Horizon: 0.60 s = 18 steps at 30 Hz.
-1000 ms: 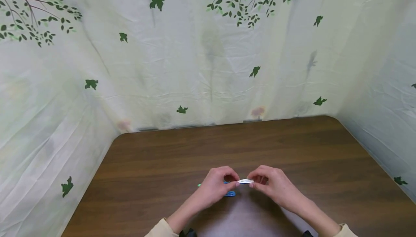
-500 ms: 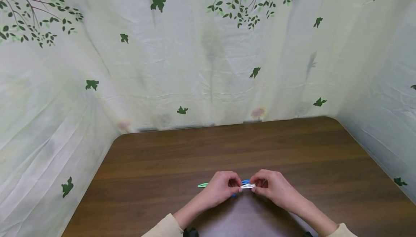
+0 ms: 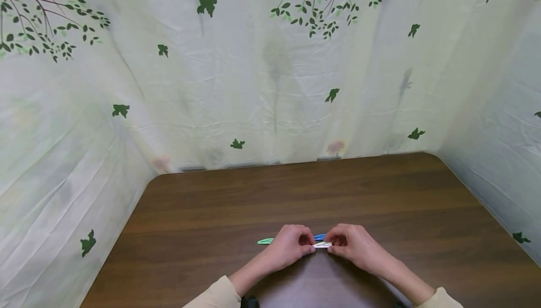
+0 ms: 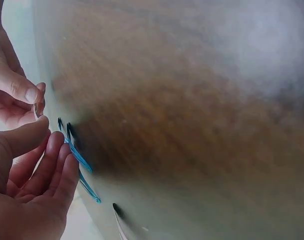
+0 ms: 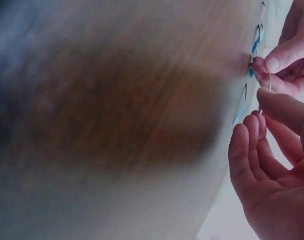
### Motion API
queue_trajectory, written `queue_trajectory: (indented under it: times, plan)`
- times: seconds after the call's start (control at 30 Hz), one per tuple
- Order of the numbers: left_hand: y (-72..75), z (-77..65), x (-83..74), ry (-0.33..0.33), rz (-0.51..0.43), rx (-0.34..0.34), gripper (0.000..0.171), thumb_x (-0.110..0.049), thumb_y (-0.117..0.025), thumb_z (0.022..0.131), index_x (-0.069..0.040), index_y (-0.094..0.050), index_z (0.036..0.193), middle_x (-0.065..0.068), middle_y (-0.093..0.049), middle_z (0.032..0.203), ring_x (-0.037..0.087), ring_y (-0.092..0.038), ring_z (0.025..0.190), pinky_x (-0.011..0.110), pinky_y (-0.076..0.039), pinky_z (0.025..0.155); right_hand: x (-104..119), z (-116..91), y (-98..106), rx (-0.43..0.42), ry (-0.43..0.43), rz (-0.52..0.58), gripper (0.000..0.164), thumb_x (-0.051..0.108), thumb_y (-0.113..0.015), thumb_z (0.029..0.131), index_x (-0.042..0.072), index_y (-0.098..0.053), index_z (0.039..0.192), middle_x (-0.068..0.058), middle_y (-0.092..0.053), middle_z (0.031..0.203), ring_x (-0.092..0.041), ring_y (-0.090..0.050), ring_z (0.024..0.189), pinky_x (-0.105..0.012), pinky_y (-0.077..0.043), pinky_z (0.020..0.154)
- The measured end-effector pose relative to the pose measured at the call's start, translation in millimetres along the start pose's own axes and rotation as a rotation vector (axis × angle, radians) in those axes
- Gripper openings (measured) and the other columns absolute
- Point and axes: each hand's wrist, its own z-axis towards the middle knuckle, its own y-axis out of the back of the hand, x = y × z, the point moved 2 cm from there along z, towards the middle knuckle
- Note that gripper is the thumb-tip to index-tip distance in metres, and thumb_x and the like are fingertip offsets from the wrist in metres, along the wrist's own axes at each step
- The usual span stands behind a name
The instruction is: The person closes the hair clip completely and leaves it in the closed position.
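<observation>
A white snap hair clip [image 3: 322,245] is held level between my two hands, just above the table. My left hand [image 3: 291,248] pinches its left end with thumb and fingertips, and my right hand [image 3: 359,248] pinches the other end. Just beyond the white clip lies a blue hair clip [image 3: 320,237]. A green hair clip [image 3: 265,241] shows left of my left hand, which partly covers it. The left wrist view has two blue clips [image 4: 82,159] beside the left fingers. In the right wrist view the white clip [image 5: 269,81] is seen edge-on.
The brown wooden table [image 3: 236,200] extends beyond and to both sides of the hands. Its far edge meets a pale curtain [image 3: 270,87] printed with leaves, which also hangs along the left and right sides.
Both hands have drawn slightly nearer the person with the white hair clip between them. The blue clip behind it and the green clip at left have come into clearer view.
</observation>
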Motion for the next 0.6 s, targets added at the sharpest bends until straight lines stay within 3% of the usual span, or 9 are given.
queue_trajectory:
  times: [0.6]
  plan:
    - [-3.8,5.9,-6.6,-0.039,0.210,0.002,0.016,-0.006,-0.081,0.077,-0.015,-0.068,0.073,-0.016,-0.052,0.069,-0.004,-0.047,0.062,0.013,-0.040,0.058,-8.2,7.1,2.4,0.097,-0.053,0.022,0.013,0.007,-0.079,0.081,0.014,-0.072,0.090,0.011,-0.063,0.076,-0.004,-0.059,0.068,-0.024,-0.050,0.061]
